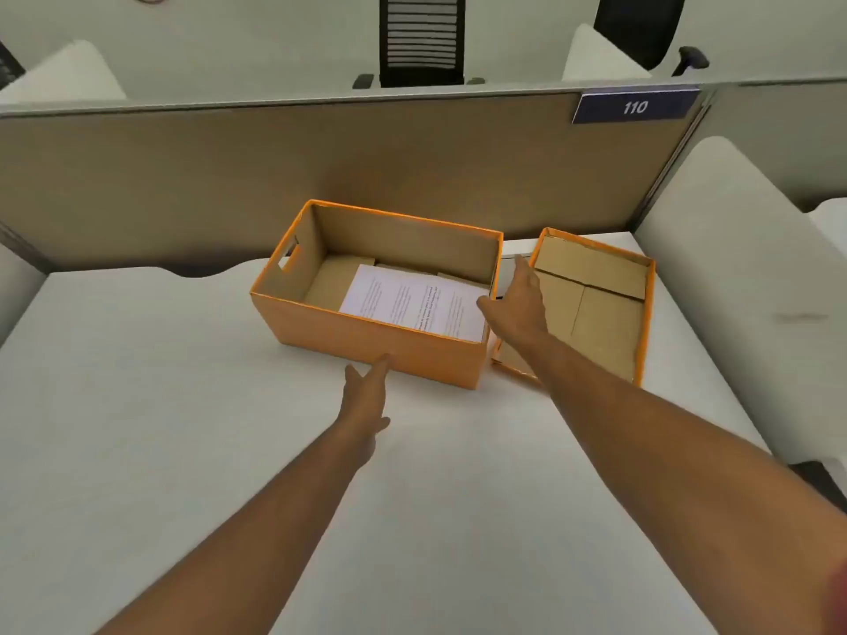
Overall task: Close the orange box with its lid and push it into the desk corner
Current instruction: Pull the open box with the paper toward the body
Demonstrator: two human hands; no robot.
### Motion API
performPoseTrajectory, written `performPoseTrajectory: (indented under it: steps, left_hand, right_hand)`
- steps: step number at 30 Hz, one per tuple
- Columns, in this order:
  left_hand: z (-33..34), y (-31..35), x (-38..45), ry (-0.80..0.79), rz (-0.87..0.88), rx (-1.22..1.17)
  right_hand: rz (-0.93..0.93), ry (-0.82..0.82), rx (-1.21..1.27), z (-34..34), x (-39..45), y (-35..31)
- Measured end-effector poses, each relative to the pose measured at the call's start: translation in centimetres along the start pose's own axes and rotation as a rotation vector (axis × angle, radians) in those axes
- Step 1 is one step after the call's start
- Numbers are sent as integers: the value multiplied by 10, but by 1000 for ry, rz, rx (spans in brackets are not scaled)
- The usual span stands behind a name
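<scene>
The orange box (366,339) stands open in the middle of the white desk, with printed sheets of paper (412,302) lying inside it. Its lid (596,309) lies upside down just to the right, brown inside up, orange rim around it. My right hand (520,304) hovers over the gap between the box's right end and the lid, fingers spread, holding nothing. My left hand (366,391) reaches toward the box's near wall, fingers apart, its fingertips at the wall's lower edge.
A tan partition (275,176) runs along the back of the desk and meets a white side panel (733,277) at the right, forming the corner behind the lid. A blue sign (635,106) reads 110. Office chairs stand beyond the partition.
</scene>
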State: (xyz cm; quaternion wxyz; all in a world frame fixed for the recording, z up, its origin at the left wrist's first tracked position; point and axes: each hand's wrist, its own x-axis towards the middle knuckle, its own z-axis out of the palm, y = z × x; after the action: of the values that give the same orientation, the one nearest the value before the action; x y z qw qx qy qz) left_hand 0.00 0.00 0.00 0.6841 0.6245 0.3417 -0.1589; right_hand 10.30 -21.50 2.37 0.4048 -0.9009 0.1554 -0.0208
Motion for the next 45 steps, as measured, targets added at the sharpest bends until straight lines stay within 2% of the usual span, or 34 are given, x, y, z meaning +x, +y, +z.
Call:
performPoseTrajectory:
  steps: [5,8,12,17,23,28,29,31,34,36,45]
  left_hand:
    - [20,15,16,-35,-78,-180]
    - [24,23,27,-16,-61,-230]
    - [22,33,37,25,-69,-265]
    - [-4,35,36,48,-8,-194]
    - [-72,20,14,68,98,-2]
    - [-127,23,-12,36,133,166]
    - [-137,25,-16,25,138,203]
    - [-157,28,-22,2,146,284]
    - [-182,26,-28,-50,166,390]
    - [-195,20,-30,-72,184,448]
    - [-247,-36,-26,-51,235,576]
  right_hand:
    - [258,-211,179,3,26,4]
    - [287,-290,215,8,26,5]
    - [303,-317,354,7,8,2]
    - [253,-247,453,15,-64,-7]
    - [299,-212,536,38,-168,-2]
    - [247,86,467,13,-182,0]
    - [219,91,431,3,-176,-2]
    - [213,-29,376,-9,-162,-10]
    - [307,-315,394,-8,-161,-27]
    - [336,-417,419,4,-175,-37]
    - [326,-359,433,62,-251,-37]
